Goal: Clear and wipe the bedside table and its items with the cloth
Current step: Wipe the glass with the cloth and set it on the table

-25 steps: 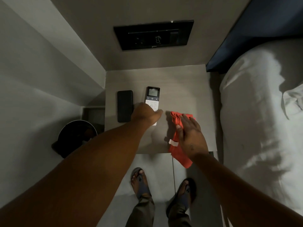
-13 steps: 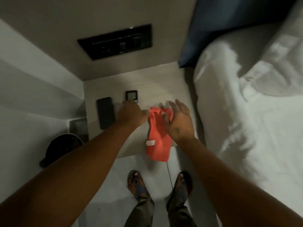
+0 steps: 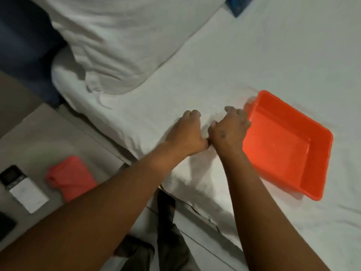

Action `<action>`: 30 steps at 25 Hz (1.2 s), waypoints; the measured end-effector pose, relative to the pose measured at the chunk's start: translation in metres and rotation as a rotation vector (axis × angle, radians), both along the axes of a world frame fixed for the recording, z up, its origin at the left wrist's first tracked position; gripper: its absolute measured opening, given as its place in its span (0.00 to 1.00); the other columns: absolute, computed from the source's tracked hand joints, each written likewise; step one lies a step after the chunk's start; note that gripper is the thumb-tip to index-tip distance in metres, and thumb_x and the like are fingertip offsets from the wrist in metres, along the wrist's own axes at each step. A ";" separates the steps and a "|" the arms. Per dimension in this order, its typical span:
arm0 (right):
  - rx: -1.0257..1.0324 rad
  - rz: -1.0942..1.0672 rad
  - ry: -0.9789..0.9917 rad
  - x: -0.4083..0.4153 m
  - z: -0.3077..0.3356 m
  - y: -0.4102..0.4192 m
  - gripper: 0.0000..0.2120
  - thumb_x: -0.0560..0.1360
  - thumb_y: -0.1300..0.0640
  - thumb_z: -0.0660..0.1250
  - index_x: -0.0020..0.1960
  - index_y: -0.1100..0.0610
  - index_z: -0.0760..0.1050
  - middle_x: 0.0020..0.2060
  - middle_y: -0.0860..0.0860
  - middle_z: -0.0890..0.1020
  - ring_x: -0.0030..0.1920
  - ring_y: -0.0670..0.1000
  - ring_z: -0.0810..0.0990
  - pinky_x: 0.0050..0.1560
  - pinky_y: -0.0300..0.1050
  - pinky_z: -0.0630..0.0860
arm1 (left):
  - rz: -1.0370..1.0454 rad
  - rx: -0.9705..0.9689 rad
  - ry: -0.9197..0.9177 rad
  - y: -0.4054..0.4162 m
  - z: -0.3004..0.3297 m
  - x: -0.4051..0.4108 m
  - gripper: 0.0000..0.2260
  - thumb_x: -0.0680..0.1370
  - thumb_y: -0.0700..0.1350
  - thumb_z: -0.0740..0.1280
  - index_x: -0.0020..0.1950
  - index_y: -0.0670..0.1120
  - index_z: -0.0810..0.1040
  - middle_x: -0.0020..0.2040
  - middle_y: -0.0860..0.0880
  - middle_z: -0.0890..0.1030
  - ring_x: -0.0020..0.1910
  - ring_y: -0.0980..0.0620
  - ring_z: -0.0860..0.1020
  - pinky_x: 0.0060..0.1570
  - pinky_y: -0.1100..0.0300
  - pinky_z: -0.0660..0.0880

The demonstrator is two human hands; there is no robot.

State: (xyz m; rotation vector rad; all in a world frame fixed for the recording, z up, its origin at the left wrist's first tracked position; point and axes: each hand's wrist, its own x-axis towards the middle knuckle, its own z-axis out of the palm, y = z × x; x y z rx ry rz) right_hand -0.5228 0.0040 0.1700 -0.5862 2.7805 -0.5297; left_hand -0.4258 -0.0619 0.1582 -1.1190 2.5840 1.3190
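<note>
Head view: the only view — it looks down on a bed (image 3: 254, 55), with the table (image 3: 39, 133) at the lower left of the frame.
Left hand (image 3: 187, 133): centre of the frame, over the white sheet, fingers curled under; whether its grip holds anything, I cannot tell.
Right hand (image 3: 229, 130): just beside the left hand, thumbs near touching; its fingers reach the near corner of the orange tray (image 3: 283, 149), but the fingertips are hidden, so the grip cannot be told.
Orange tray: on the bed, right of centre, nothing seen inside.
Cloth (image 3: 71, 178): red, bunched, lying on the table at the lower left, well apart from both hands.
Remote (image 3: 24, 187): white body with a dark screen, left of the cloth; its buttons are too blurred to read.
Phone (image 3: 5, 224): dark, cut off by the left edge.
Pillow (image 3: 127, 40): white, upper left, top cut off.
Hidden: the left forearm covers the table's near edge; legs and floor at the bottom are dim.
Writing: none readable — the blue object (image 3: 237, 6) at the top edge is cropped.
</note>
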 end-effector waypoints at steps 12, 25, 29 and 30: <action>-0.230 0.064 -0.338 0.017 0.029 -0.051 0.11 0.68 0.49 0.75 0.44 0.53 0.77 0.45 0.52 0.84 0.47 0.55 0.84 0.51 0.56 0.82 | 0.338 0.214 0.062 -0.014 -0.022 0.039 0.36 0.63 0.62 0.78 0.65 0.50 0.73 0.55 0.54 0.80 0.51 0.53 0.79 0.46 0.61 0.76; -0.189 0.800 -0.778 0.333 -0.058 -0.178 0.07 0.75 0.52 0.72 0.41 0.52 0.77 0.39 0.49 0.82 0.43 0.47 0.83 0.52 0.57 0.81 | 1.375 0.778 0.785 -0.062 -0.100 0.369 0.31 0.81 0.65 0.53 0.64 0.41 0.79 0.45 0.44 0.84 0.39 0.46 0.82 0.40 0.54 0.79; 0.265 1.091 -0.409 0.353 -0.142 -0.136 0.21 0.75 0.45 0.68 0.64 0.53 0.72 0.60 0.56 0.73 0.58 0.54 0.77 0.59 0.56 0.78 | 1.604 0.849 0.851 -0.036 -0.125 0.414 0.35 0.81 0.66 0.51 0.72 0.39 0.71 0.48 0.41 0.81 0.39 0.45 0.81 0.41 0.54 0.77; 0.406 1.197 -0.297 0.354 -0.159 -0.122 0.26 0.75 0.45 0.69 0.68 0.52 0.68 0.64 0.59 0.69 0.61 0.60 0.73 0.58 0.59 0.78 | 1.623 0.852 0.853 -0.030 -0.130 0.420 0.34 0.81 0.67 0.50 0.72 0.42 0.71 0.49 0.42 0.82 0.39 0.46 0.82 0.42 0.53 0.77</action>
